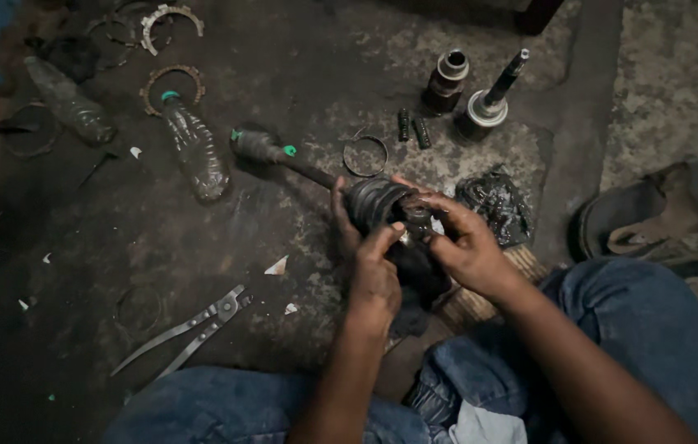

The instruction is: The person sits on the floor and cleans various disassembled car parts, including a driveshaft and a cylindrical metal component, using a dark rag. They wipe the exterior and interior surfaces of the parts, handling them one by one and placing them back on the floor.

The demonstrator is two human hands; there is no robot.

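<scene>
A greasy drive shaft (283, 156) lies across the dark floor, its ribbed black rubber boot (374, 201) at the near end. My left hand (369, 267) grips the boot from below and the side. My right hand (460, 242) holds the joint end at the boot's mouth, fingers curled over it. A dark rag (415, 279) hangs under the boot between my hands. Both hands are smeared with grease.
Metal pliers (189, 329) lie at the lower left. Two plastic bottles (197, 148) (69, 100), rings and clamps (365, 154), a metal joint housing (489, 103), a cylinder (446, 80) and a greasy black bag (497, 205) surround the shaft. A sandal (653, 210) sits right. My jeans-clad knees (645, 329) frame the bottom.
</scene>
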